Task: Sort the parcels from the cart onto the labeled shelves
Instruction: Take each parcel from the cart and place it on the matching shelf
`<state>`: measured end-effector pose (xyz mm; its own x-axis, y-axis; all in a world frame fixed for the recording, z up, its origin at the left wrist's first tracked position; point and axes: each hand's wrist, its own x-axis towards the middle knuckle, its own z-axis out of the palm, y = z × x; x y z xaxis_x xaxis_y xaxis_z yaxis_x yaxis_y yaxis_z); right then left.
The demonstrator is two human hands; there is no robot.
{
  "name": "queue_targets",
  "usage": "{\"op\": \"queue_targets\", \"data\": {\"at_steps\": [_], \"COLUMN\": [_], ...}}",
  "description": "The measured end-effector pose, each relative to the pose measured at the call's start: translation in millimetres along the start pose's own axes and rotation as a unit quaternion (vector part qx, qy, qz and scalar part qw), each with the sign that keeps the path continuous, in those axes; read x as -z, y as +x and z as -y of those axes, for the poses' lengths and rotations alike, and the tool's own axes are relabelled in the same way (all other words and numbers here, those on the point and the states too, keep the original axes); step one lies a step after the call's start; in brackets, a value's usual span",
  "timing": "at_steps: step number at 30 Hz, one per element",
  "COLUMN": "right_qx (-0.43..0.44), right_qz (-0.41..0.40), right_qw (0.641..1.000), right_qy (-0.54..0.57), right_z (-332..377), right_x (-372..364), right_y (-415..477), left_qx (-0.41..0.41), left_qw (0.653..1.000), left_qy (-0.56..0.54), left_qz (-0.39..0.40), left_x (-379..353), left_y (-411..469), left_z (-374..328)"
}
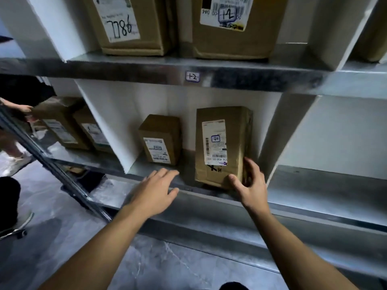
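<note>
A tall brown parcel [222,143] with a white label stands upright in the lower shelf bay, under the shelf tag "1-2" [192,76]. My right hand [251,185] cups its lower right corner, thumb on the front face and fingers along the right side. My left hand [156,191] hovers flat and blurred over the shelf's front edge [293,208], left of the parcel, holding nothing. A smaller brown parcel [161,139] stands further back in the same bay, to the left.
Two larger parcels [125,24] [234,24] stand on the shelf above. White dividers [104,122] wall the bay on both sides. At the left, another person [12,160] handles parcels [60,122] in the neighbouring bay. The bay to the right holds nothing visible.
</note>
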<state>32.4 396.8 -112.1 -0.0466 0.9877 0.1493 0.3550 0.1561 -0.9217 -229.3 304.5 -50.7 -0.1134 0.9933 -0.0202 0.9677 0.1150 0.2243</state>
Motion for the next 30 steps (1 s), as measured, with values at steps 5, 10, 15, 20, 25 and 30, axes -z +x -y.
{"op": "queue_targets", "data": {"at_steps": [5,10,15,20,25,30], "right_qx": [-0.005,0.002,-0.026,-0.091,-0.101,-0.102], "right_qz": [-0.006,0.016,0.026,-0.018,-0.03,-0.03], "right_qw": [1.0,1.0,0.999,0.993,0.987,0.985], "right_qy": [-0.023,-0.025,-0.023,0.071,0.12,0.133], "right_z": [-7.5,-9.3,-16.4,-14.7,-11.2,-3.7], "right_x": [-7.4,-4.6,-16.8,-34.6,-43.1,-49.0], "right_y": [11.7,24.6,37.1,46.8,55.4,62.0], "left_qx": [-0.018,-0.018,-0.017,-0.013,-0.011,-0.012], "left_qw": [0.999,0.998,0.997,0.996,0.995,0.995], "left_qy": [-0.035,-0.054,-0.067,-0.085,-0.096,-0.098], "left_qz": [0.015,0.022,0.029,0.022,0.022,0.017], "left_x": [-3.5,-7.2,-11.5,-15.3,-15.7,-12.6], "left_y": [26.9,50.5,66.8,72.4,65.6,56.8], "left_z": [7.4,11.2,9.4,8.5,15.6,27.4]}}
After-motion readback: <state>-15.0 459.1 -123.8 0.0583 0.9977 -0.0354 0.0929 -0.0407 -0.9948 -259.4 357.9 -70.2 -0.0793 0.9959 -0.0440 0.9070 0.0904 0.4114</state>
